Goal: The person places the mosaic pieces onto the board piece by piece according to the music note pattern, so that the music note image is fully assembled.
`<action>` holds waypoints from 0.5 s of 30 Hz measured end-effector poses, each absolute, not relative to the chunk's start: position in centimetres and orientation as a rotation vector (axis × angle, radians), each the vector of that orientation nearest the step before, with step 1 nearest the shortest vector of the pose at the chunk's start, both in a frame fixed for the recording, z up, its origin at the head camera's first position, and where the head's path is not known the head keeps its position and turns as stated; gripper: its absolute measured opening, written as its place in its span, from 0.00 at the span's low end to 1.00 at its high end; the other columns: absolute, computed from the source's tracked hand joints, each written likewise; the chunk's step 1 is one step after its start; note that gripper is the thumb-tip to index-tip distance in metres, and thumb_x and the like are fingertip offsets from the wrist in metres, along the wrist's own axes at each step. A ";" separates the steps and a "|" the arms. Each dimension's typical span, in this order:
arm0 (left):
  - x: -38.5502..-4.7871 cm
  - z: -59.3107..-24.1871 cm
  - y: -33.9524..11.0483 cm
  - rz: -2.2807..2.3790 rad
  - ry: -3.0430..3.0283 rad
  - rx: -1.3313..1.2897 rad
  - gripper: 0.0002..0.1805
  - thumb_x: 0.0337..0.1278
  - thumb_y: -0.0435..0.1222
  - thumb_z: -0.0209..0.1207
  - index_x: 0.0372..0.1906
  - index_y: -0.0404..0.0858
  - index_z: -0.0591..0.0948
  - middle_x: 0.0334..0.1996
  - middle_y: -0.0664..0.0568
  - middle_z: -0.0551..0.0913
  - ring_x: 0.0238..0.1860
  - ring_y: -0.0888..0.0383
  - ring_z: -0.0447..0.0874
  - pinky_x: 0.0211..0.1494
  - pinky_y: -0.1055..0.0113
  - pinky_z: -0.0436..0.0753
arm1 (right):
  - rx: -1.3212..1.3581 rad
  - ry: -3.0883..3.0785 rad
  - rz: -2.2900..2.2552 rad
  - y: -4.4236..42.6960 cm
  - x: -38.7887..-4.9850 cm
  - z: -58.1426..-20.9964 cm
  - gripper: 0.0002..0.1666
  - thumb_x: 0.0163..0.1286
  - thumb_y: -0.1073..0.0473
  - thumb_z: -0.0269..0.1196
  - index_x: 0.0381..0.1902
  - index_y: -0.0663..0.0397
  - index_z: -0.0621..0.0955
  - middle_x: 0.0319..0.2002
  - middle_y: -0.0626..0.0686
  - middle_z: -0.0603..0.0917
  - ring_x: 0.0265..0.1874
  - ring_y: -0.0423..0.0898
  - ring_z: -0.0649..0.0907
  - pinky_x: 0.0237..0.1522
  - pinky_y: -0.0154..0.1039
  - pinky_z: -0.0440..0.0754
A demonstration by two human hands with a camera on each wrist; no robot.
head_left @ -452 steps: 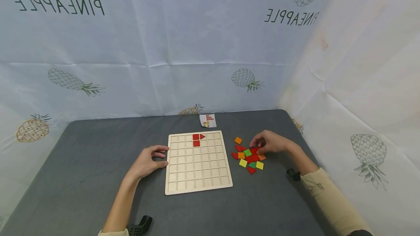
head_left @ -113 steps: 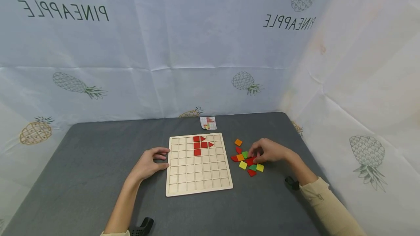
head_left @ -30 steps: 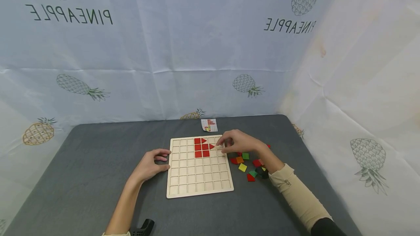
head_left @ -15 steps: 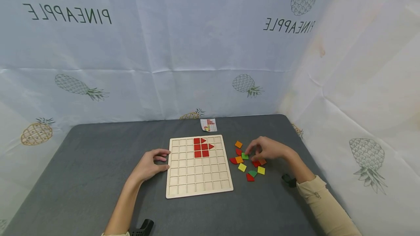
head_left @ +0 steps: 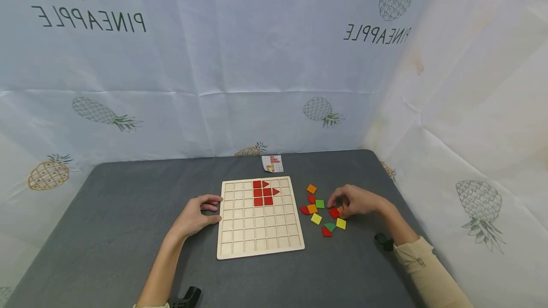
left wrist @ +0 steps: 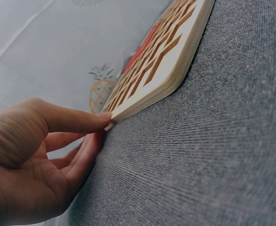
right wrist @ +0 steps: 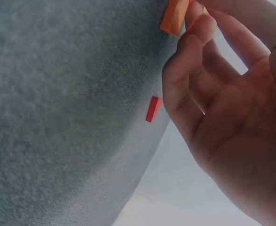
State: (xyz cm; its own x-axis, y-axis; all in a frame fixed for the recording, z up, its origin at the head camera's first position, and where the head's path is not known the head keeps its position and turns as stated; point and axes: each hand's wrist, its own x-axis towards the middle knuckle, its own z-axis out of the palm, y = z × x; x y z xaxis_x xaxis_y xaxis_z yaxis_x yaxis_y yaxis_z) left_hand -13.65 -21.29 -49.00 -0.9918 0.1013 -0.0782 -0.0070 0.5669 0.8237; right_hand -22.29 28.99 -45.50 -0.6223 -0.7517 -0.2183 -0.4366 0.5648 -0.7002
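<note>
My left hand rests at the left edge of a pale wooden grid board, its thumb and fingertips touching the rim. In the left wrist view, fingertips meet the board's rim near a corner. Red squares and red triangles lie in the upper cells. My right hand is over the loose tiles to the right, thumb and index finger apart. Under its fingers lie a red tile and an orange tile. The right wrist view crops the fingertips; no tile is clearly gripped.
Loose tiles lie right of the board, among them an orange square, a green square, yellow squares and a dark green rounded tile. A small pattern card lies behind the board. Pineapple-print cloth hangs behind the table.
Over the longer span, more red tiles have come onto the board. My right hand has returned from the board to the loose tiles and shifted slightly right and nearer. The left hand stays.
</note>
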 end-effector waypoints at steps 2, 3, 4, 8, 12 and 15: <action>-13.7 -49.0 -21.2 1.408 2.677 0.071 0.31 0.57 0.26 0.75 0.67 0.28 0.82 0.59 0.33 0.85 0.57 0.41 0.88 0.55 0.56 0.88 | -0.962 2.309 -0.827 29.0 -22.3 -45.8 0.18 0.67 0.71 0.70 0.54 0.58 0.89 0.36 0.58 0.86 0.19 0.32 0.72 0.25 0.30 0.73; -13.7 -49.0 -21.2 1.409 2.676 0.070 0.31 0.57 0.26 0.75 0.67 0.29 0.82 0.59 0.33 0.85 0.57 0.41 0.88 0.55 0.56 0.88 | -0.968 2.315 -0.825 29.0 -22.3 -45.9 0.17 0.67 0.70 0.70 0.54 0.58 0.89 0.38 0.57 0.87 0.20 0.32 0.72 0.26 0.30 0.73; -13.8 -49.0 -21.2 1.407 2.677 0.076 0.31 0.57 0.27 0.75 0.67 0.28 0.82 0.59 0.33 0.85 0.57 0.41 0.88 0.55 0.56 0.88 | -0.980 2.322 -0.823 29.0 -22.3 -46.0 0.16 0.68 0.69 0.71 0.53 0.57 0.89 0.39 0.56 0.87 0.21 0.32 0.73 0.26 0.30 0.74; -13.8 -49.0 -21.2 1.413 2.674 0.069 0.31 0.57 0.26 0.76 0.67 0.29 0.82 0.59 0.34 0.85 0.57 0.42 0.88 0.56 0.56 0.87 | -1.004 2.343 -0.826 28.9 -22.3 -46.4 0.15 0.69 0.65 0.73 0.52 0.55 0.89 0.41 0.54 0.87 0.22 0.33 0.74 0.27 0.31 0.77; -13.7 -49.0 -21.2 1.416 2.674 0.079 0.31 0.57 0.26 0.76 0.66 0.28 0.82 0.59 0.33 0.85 0.57 0.42 0.88 0.56 0.53 0.87 | -0.996 2.351 -0.829 28.8 -22.3 -46.6 0.15 0.68 0.64 0.74 0.52 0.54 0.88 0.40 0.53 0.86 0.23 0.32 0.74 0.28 0.30 0.77; -13.6 -49.0 -21.2 1.417 2.674 0.085 0.31 0.57 0.26 0.76 0.66 0.28 0.82 0.59 0.33 0.85 0.57 0.42 0.88 0.56 0.53 0.87 | -0.986 2.359 -0.836 28.7 -22.3 -46.5 0.16 0.68 0.63 0.73 0.53 0.53 0.88 0.40 0.53 0.86 0.23 0.32 0.74 0.28 0.30 0.76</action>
